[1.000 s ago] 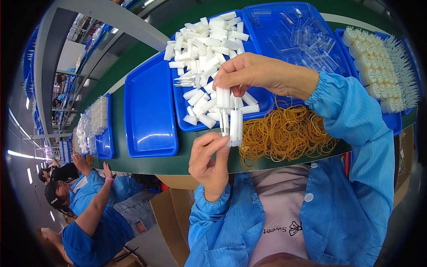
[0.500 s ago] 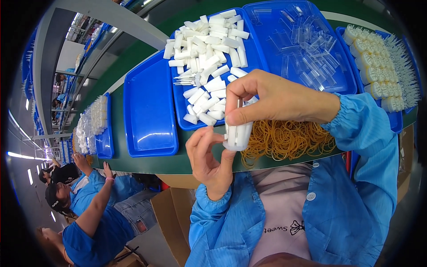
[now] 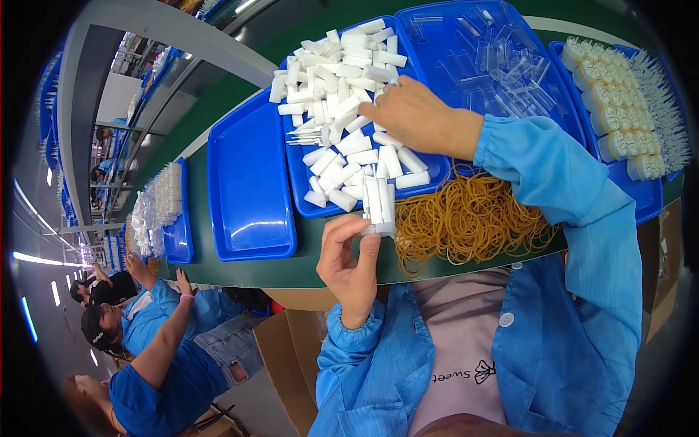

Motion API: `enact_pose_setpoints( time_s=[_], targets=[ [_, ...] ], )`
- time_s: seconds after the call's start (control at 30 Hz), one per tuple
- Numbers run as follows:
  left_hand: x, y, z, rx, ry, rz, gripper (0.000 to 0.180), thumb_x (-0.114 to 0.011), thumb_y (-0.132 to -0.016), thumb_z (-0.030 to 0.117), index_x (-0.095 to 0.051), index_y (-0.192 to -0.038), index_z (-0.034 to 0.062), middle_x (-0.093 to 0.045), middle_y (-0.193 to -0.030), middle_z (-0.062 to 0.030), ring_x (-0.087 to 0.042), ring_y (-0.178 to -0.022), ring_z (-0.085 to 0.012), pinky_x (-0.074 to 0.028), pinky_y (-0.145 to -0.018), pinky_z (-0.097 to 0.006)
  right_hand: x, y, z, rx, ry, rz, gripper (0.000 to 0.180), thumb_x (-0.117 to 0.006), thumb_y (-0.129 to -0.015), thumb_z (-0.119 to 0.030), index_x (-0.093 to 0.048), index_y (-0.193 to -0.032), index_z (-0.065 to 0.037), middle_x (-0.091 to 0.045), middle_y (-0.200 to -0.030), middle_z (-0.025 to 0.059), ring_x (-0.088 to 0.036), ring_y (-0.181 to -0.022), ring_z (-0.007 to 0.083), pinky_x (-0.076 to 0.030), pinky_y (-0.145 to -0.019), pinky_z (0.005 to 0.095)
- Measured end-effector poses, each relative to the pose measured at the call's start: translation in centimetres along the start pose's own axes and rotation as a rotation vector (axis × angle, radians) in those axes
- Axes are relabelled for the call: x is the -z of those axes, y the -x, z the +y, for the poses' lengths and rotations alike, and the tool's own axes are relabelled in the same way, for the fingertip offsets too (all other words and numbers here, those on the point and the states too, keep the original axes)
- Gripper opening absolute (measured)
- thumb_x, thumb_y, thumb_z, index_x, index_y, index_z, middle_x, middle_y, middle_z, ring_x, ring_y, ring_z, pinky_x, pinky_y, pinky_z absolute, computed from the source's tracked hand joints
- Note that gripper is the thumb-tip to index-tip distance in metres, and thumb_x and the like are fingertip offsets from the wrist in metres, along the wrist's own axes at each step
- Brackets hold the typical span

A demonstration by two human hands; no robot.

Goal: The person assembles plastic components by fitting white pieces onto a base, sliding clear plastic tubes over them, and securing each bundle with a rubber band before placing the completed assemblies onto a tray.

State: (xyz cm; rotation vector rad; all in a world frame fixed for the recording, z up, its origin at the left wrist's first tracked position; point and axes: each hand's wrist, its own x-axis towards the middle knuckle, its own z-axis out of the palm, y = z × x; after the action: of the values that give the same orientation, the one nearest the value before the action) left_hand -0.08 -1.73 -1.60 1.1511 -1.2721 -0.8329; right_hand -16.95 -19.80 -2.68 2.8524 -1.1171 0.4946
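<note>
Between its thumb and fingers, my left hand (image 3: pixel 349 266) grips the pale round base of a small bundle (image 3: pixel 378 207) of upright white blocks. Thin pins stand among these blocks. My right hand (image 3: pixel 422 120) is over the blue tray (image 3: pixel 309 209) of loose white blocks (image 3: pixel 342 80), its fingers bent down among them. Its fingertips are partly hidden, so whether a block is between them cannot be told. Several thin white pins (image 3: pixel 309 136) lie at the left of the pile.
Left of the block tray is a bare blue tray (image 3: pixel 251 189). Clear plastic pieces (image 3: pixel 510 73) fill another at the back right. Brown rubber bands (image 3: pixel 473 222) lie heaped near the table edge. Banded bundles (image 3: pixel 608 109) stand far right. Co-workers (image 3: pixel 153 364) sit at the left.
My right hand has let go of the bundle and moved up and left onto the loose blocks. My left hand keeps the bundle, almost in the same place.
</note>
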Motion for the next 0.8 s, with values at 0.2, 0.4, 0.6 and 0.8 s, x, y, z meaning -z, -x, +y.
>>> enact_pose_setpoints(
  time_s=[0.2, 0.4, 0.6, 0.8],
  targets=[
    [-0.2, -0.1, 0.1, 0.000, -0.022, 0.020, 0.017, -0.069, -0.080, 0.001, -0.064, -0.096, -0.0002, -0.058, -0.098, -0.0084, -0.055, -0.088, -0.0150, -0.046, -0.078, -0.026, 0.2, 0.4, -0.2, 0.078, 0.010, 0.045, 0.022, -0.059, -0.076, -0.008, -0.054, -0.098, -0.002, -0.059, -0.072, 0.0110, -0.061, -0.071, 0.0253, -0.046, -0.061, 0.0363],
    [-0.4, 0.0, 0.6, -0.146, -0.118, 0.004, 0.014, -0.069, -0.079, -0.001, -0.068, -0.093, 0.0010, -0.060, -0.093, -0.0081, -0.056, -0.084, -0.0159, -0.045, -0.071, -0.025, 4.4, 0.7, -0.4, -0.367, -1.204, -0.102, 0.034, -0.064, -0.083, -0.018, -0.058, -0.112, -0.001, -0.063, -0.081, 0.0083, -0.062, -0.071, 0.0120, -0.051, -0.061, 0.0262],
    [-0.7, -0.3, 0.8, -0.142, -0.156, 0.028, 0.015, -0.069, -0.078, -0.002, -0.069, -0.092, 0.0022, -0.062, -0.092, -0.0078, -0.057, -0.082, -0.0161, -0.045, -0.069, -0.024, 5.1, 1.8, -1.8, -0.521, -1.857, -0.234, 0.043, -0.064, -0.087, -0.029, -0.056, -0.120, -0.003, -0.066, -0.093, 0.0063, -0.064, -0.078, 0.0098, -0.052, -0.069, 0.0201],
    [-0.6, -0.4, 1.1, -0.281, -0.344, -0.002, 0.013, -0.067, -0.080, -0.002, -0.068, -0.093, 0.0016, -0.059, -0.094, -0.0081, -0.057, -0.084, -0.0151, -0.046, -0.069, -0.024, 5.7, 2.0, -1.3, -0.513, -1.700, -0.206, 0.039, -0.064, -0.087, -0.033, -0.061, -0.114, -0.004, -0.066, -0.094, 0.0050, -0.063, -0.081, 0.0094, -0.050, -0.072, 0.0210]
  ],
)
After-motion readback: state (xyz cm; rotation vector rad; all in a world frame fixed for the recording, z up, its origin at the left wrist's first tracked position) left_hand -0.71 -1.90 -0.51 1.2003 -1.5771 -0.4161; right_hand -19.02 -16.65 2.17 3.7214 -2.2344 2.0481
